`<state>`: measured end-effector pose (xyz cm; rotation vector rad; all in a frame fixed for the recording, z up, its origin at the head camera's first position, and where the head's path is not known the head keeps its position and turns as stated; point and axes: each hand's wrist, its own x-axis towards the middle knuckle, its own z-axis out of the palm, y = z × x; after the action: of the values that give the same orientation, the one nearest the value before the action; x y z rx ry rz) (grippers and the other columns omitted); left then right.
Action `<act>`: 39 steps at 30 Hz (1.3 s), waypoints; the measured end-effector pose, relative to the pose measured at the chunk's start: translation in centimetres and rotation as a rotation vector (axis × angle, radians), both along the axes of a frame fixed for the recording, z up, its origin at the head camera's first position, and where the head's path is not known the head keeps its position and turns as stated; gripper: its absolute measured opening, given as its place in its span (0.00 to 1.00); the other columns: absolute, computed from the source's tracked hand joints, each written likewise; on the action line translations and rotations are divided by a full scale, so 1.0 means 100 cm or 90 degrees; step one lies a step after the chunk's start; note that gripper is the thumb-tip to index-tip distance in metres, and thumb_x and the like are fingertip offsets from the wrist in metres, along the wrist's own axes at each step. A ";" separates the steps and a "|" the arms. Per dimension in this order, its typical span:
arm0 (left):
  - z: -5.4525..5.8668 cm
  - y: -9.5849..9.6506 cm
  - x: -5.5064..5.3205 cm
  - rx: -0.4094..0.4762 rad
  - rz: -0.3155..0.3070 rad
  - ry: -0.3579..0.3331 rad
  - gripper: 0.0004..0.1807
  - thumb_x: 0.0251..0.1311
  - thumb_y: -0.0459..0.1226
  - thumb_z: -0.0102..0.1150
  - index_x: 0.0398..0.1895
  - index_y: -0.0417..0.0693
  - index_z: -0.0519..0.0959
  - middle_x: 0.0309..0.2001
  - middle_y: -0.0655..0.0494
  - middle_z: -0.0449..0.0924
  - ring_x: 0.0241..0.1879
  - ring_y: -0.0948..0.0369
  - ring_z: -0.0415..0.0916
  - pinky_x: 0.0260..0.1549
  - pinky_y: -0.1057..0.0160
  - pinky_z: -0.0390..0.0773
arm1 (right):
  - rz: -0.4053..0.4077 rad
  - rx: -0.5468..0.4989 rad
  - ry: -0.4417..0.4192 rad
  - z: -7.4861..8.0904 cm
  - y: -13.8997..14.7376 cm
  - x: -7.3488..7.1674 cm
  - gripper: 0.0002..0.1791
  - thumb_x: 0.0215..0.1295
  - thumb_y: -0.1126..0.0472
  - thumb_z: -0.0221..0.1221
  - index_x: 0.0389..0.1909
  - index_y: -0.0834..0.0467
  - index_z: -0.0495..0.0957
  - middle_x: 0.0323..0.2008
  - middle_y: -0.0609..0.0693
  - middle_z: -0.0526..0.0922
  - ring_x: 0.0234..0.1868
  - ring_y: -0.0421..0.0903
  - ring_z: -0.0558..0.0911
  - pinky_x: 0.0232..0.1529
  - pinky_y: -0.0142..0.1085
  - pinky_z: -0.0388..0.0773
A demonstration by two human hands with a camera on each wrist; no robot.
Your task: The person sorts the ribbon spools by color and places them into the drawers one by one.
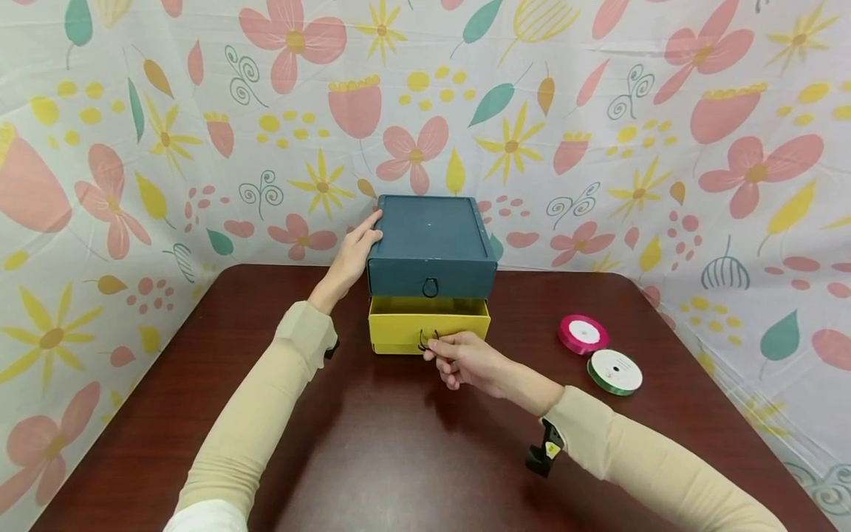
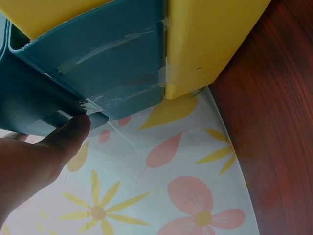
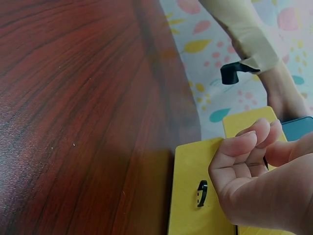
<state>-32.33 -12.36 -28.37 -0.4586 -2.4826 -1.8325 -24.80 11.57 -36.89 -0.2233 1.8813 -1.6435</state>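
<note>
A stacked drawer unit stands on the table. On top is a dark teal drawer box (image 1: 428,229) with a black loop on its front. Beneath it, a yellow drawer (image 1: 399,325) is pulled partway out, its inside showing. My right hand (image 1: 468,362) pinches a black loop pull at the yellow front; the curled fingers hide most of it. In the right wrist view another black loop (image 3: 202,193) sits on the lower yellow front (image 3: 188,171). My left hand (image 1: 352,255) rests against the teal box's left side, fingers along its upper edge.
To the right on the dark wooden table (image 1: 399,458) lie a pink ribbon spool (image 1: 583,334) and a green ribbon spool with a white face (image 1: 614,372). Behind the table hangs a flowered cloth (image 1: 412,96). Clear tape (image 2: 112,49) crosses the unit's teal side.
</note>
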 end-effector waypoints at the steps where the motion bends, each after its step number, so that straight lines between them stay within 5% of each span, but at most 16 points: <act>1: 0.000 0.000 0.000 -0.001 0.000 0.001 0.30 0.73 0.42 0.36 0.77 0.55 0.51 0.78 0.53 0.46 0.77 0.53 0.43 0.74 0.48 0.49 | 0.000 0.000 0.001 0.000 0.000 0.001 0.14 0.75 0.54 0.48 0.38 0.60 0.76 0.17 0.45 0.68 0.17 0.40 0.67 0.24 0.31 0.69; 39: 0.000 0.000 0.001 -0.006 0.002 0.007 0.30 0.73 0.42 0.35 0.77 0.54 0.50 0.78 0.53 0.46 0.77 0.53 0.43 0.74 0.48 0.49 | 0.035 -0.027 0.007 -0.003 0.005 0.026 0.15 0.73 0.53 0.51 0.38 0.62 0.75 0.16 0.44 0.69 0.16 0.39 0.68 0.22 0.30 0.69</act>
<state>-32.23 -12.32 -28.35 -0.4632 -2.4840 -1.8128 -22.24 12.02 -37.16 -0.3004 1.8342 -1.6484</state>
